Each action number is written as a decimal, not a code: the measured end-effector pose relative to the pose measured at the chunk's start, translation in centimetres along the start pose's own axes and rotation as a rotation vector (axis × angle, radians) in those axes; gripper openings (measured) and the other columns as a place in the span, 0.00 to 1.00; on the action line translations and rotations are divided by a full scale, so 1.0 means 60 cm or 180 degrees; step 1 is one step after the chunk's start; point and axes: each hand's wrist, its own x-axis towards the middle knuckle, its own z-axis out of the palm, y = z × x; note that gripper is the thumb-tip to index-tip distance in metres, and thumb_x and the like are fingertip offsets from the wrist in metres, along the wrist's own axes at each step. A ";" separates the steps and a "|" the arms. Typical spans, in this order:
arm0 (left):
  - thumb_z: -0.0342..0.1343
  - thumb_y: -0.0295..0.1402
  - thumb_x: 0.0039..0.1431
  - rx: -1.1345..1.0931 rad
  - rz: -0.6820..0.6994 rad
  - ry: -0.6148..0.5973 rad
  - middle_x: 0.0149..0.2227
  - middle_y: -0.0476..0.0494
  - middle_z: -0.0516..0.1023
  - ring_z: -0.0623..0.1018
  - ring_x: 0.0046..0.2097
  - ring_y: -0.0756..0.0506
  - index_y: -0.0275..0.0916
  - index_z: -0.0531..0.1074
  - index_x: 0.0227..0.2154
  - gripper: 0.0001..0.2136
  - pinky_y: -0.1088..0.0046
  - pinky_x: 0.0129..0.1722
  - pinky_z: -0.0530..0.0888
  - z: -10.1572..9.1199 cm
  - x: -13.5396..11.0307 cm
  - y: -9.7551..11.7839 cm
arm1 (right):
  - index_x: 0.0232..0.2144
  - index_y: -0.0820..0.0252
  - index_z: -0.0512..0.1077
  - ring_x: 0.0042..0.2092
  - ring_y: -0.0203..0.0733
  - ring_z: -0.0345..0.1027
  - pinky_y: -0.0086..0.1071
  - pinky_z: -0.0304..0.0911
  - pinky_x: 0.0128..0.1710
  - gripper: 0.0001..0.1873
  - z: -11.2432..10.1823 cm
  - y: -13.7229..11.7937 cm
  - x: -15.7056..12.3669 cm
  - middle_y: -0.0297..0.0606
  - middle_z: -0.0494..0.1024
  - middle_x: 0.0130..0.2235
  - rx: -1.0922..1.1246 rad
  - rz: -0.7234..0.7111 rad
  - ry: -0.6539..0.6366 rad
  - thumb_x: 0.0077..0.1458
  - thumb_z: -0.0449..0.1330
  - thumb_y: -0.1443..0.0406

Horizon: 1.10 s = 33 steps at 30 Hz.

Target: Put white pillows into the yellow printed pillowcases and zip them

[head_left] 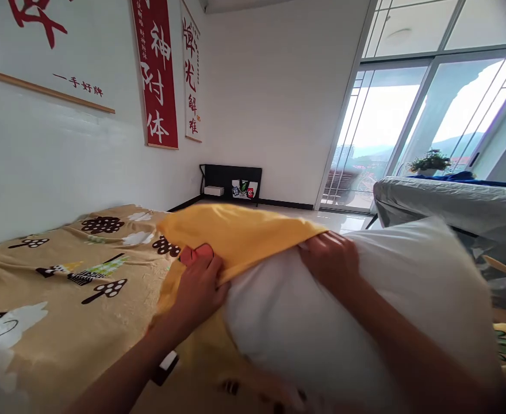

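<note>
We see a yellow pillowcase (pixel 244 233) drawn over the left end of a plump white pillow (pixel 412 276), whose right part sticks out bare; the two lie in the near middle of the scene, above a beige patterned sheet (pixel 123 333). The case is smooth along its far top, with a red patch at its left, and its hem slants across the pillow from near left to far right. Our left hand (pixel 202 282) has its fingers bent and clamped on the cloth beside that patch; our right hand (pixel 333 259) has its fingers together, clamped on the hem at its right corner. The sheet spreads left to the white wall (pixel 84 155), which bounds that side. At the far side, a strip of glossy floor (pixel 337 217) runs toward a low black stand (pixel 227 172) and a glass door (pixel 374 138). At right, a plastic-covered piece of furniture (pixel 443 198) stands close behind the pillow, with a potted plant (pixel 432 161) beyond. Red and white scrolls (pixel 160 86) hang at far left.
</note>
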 end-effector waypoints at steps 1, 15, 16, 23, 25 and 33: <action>0.50 0.31 0.52 -0.0023 0.0099 0.0199 0.36 0.41 0.74 0.74 0.42 0.40 0.39 0.67 0.34 0.06 0.63 0.43 0.70 -0.007 0.012 0.000 | 0.19 0.58 0.73 0.30 0.40 0.68 0.32 0.59 0.32 0.17 -0.016 0.006 0.012 0.40 0.75 0.23 -0.0132 -0.0109 0.0305 0.58 0.52 0.65; 0.55 0.46 0.56 -0.1431 0.0270 -0.0374 0.42 0.41 0.77 0.75 0.45 0.40 0.40 0.72 0.40 0.16 0.62 0.46 0.72 0.109 -0.016 -0.120 | 0.23 0.60 0.73 0.32 0.44 0.69 0.37 0.64 0.39 0.16 0.028 0.027 -0.081 0.41 0.75 0.26 0.0422 -0.1333 0.0969 0.61 0.55 0.62; 0.55 0.48 0.55 -0.1582 -0.0168 -0.0096 0.40 0.40 0.77 0.76 0.44 0.40 0.39 0.72 0.40 0.18 0.61 0.45 0.72 0.111 -0.018 -0.143 | 0.26 0.60 0.74 0.34 0.45 0.70 0.38 0.65 0.40 0.14 0.022 0.033 -0.084 0.43 0.77 0.28 0.0547 -0.1333 0.0824 0.61 0.56 0.60; 0.66 0.47 0.41 -0.3551 -0.0841 0.0602 0.53 0.34 0.75 0.73 0.55 0.34 0.36 0.69 0.49 0.32 0.56 0.52 0.72 0.066 0.013 -0.171 | 0.39 0.54 0.76 0.38 0.44 0.73 0.36 0.68 0.38 0.11 -0.058 0.059 -0.059 0.38 0.80 0.38 0.1521 -0.1190 0.0129 0.60 0.57 0.58; 0.66 0.46 0.42 -0.3827 -0.0747 0.0692 0.50 0.35 0.77 0.75 0.53 0.35 0.35 0.70 0.46 0.29 0.57 0.52 0.72 0.053 0.023 -0.141 | 0.31 0.53 0.76 0.33 0.42 0.73 0.35 0.67 0.35 0.10 -0.071 0.058 -0.045 0.35 0.79 0.31 0.1758 -0.0693 0.0474 0.61 0.56 0.61; 0.63 0.43 0.49 -0.3386 -0.0475 0.1228 0.39 0.45 0.77 0.77 0.41 0.44 0.38 0.71 0.39 0.18 0.68 0.42 0.74 0.037 0.030 -0.087 | 0.48 0.55 0.73 0.47 0.47 0.71 0.43 0.63 0.48 0.16 -0.081 -0.082 0.084 0.40 0.79 0.45 0.1554 -0.0586 -0.0007 0.60 0.55 0.57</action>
